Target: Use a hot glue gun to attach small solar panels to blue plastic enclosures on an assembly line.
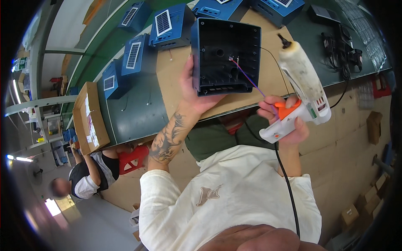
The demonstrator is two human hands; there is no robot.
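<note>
My left hand (199,94) grips a dark blue plastic housing (205,58) by its left side and bottom, its hollow inside facing me. A thin red and purple wire pair (250,79) runs from a small spot inside the housing to my right hand. In my right hand (295,129) is a white hot glue gun (303,79) with an orange trigger (288,109), its dark nozzle pointing up beside the housing. The wires' ends reach the fingers near the trigger; whether these pinch them is hard to tell. A black cord (287,180) hangs from the gun's handle.
Several blue housings with small solar panels (163,23) stand along the back and left of the green table (144,113). Brown cardboard (173,71) covers its middle. Black adapters with cables (343,50) lie at right. A carton (90,119) sits at the left edge, near another person (90,171).
</note>
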